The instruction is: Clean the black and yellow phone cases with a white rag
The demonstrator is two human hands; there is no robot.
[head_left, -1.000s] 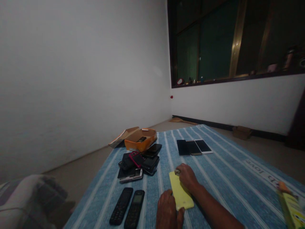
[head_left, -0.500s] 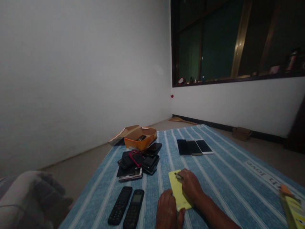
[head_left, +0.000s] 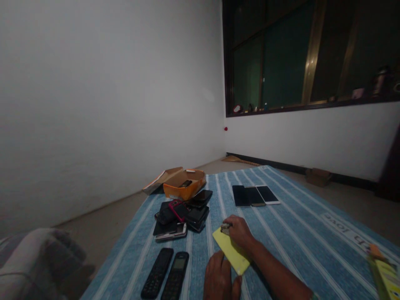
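A yellow phone [head_left: 235,255], its plain yellow side facing up, lies slanted on the striped blue cloth. My left hand [head_left: 220,275] grips its near left edge, thumb at the bottom corner and fingers along the side. In my right hand [head_left: 240,235] a small greyish crumpled cloth [head_left: 225,228] is pinched and pressed against the phone's upper end. Two dark keypad phones, one [head_left: 158,273] beside the other [head_left: 175,275], lie to the left of my left hand.
A pile of phones [head_left: 183,214] sits before an open orange box [head_left: 183,191] with a small phone inside. Three phones [head_left: 256,196] lie in a row farther right. At the right edge is a yellow packet [head_left: 386,275]. Grey fabric [head_left: 40,262] bunches at lower left.
The yellow phone has turned so its upper end points more to the left. My right hand has shifted left and slightly up with the cloth; my left hand stays nearly in place.
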